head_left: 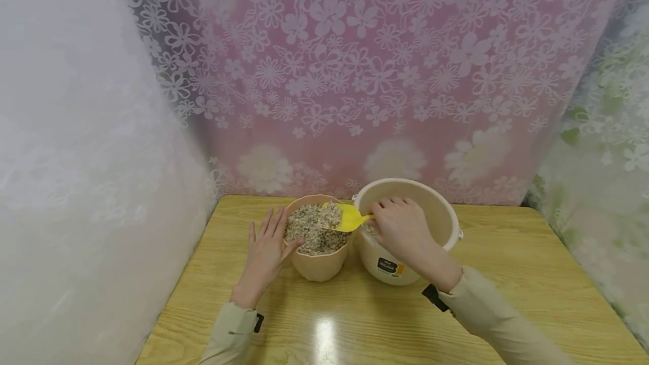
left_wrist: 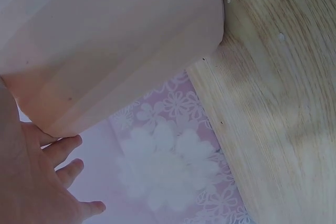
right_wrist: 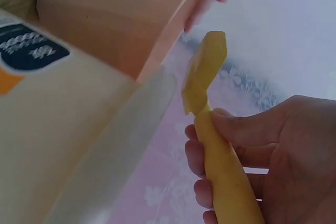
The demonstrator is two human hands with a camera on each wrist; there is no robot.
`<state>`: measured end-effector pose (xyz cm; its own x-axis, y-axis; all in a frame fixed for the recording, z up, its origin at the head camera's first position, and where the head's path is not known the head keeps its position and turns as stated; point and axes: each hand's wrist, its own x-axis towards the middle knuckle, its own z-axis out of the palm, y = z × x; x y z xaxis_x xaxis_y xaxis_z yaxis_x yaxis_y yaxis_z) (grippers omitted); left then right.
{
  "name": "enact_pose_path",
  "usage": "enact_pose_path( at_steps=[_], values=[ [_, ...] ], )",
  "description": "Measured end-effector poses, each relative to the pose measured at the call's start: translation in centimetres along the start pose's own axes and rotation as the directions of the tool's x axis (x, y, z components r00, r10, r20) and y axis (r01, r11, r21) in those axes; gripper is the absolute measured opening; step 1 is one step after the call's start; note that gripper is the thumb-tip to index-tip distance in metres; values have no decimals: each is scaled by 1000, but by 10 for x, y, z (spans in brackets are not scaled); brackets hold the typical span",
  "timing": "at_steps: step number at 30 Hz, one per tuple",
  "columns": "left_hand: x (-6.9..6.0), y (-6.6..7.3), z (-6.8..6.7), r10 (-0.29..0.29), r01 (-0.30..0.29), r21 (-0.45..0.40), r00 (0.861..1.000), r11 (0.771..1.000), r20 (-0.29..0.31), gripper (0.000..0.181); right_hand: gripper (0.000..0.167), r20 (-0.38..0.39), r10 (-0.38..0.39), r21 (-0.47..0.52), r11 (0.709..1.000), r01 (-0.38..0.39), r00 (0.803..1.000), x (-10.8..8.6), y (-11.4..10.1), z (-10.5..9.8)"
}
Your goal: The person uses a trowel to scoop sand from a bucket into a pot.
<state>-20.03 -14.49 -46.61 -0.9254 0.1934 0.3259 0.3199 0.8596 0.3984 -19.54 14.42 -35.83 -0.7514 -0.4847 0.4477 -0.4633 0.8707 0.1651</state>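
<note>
A peach pot (head_left: 318, 266) holds a grey-beige granular material (head_left: 309, 230) nearly up to its rim. My left hand (head_left: 266, 252) rests on the pot's left rim, its fingers spread and straight; in the left wrist view this hand (left_wrist: 37, 177) lies against the pot's wall (left_wrist: 115, 45). My right hand (head_left: 403, 230) grips the handle of a yellow scoop (head_left: 351, 218), whose blade, loaded with granules, is over the pot's right side. The right wrist view shows my right hand (right_wrist: 283, 145) with fingers and thumb round the scoop's handle (right_wrist: 226, 171).
Close on the pot's right stands a larger cream bucket (head_left: 446, 213) with a dark label, under my right forearm. Both stand near the back edge of the wooden table (head_left: 507, 275). Flowered curtains (head_left: 329, 72) hang behind and at the sides. A few specks lie on the tabletop (left_wrist: 278, 98).
</note>
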Motion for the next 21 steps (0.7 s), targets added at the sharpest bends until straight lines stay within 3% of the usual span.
enact_pose_path(
  at_steps=[4, 9, 16, 21],
  values=[
    [0, 1, 0, -5, 5, -6, 1000, 1000, 1, 85, 25, -41, -83, -83, 993, 79, 996, 6, -15, 8],
    [0, 0, 2, -6, 6, -4, 1000, 1000, -10, 85, 16, -35, -154, -184, 972, 145, 988, 14, -32, 17],
    [0, -1, 6, -3, 3, -6, 1000, 1000, -25, 83, 25, 32, -168, -275, 946, 170, 985, 21, -44, 21],
    [1, -3, 6, 6, -6, 4, 999, 1000, -36, 83, 13, 30, -177, -310, 934, 178, 984, 19, -40, 15]
  ],
)
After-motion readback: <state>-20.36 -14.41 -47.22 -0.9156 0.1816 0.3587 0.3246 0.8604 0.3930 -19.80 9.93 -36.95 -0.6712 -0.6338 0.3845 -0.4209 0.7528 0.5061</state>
